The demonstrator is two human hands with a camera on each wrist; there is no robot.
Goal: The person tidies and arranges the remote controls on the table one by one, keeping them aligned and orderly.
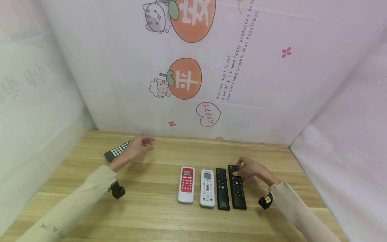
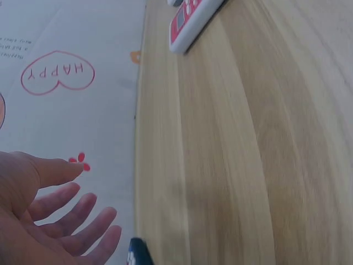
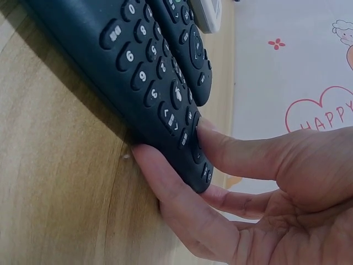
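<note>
Four remote controls stand side by side on the wooden table in the head view. At the right end of this row is a black remote control [image 1: 238,193], its far end pinched by my right hand [image 1: 251,169]. The right wrist view shows the thumb on its button face and the other fingers along its edge and end. Beside it lies a second black remote control [image 1: 222,193]. My left hand [image 1: 136,148] is above the table at the far left, fingers loosely bent, holding nothing. Partly hidden behind it lies a black remote control with pale buttons [image 1: 115,153].
Left of the black pair lie a white remote control [image 1: 207,190] and a red-and-white remote control [image 1: 186,196]. A printed white cloth [image 1: 127,101] rises along the table's back edge. More pale cloth [image 1: 344,134] hangs at both sides.
</note>
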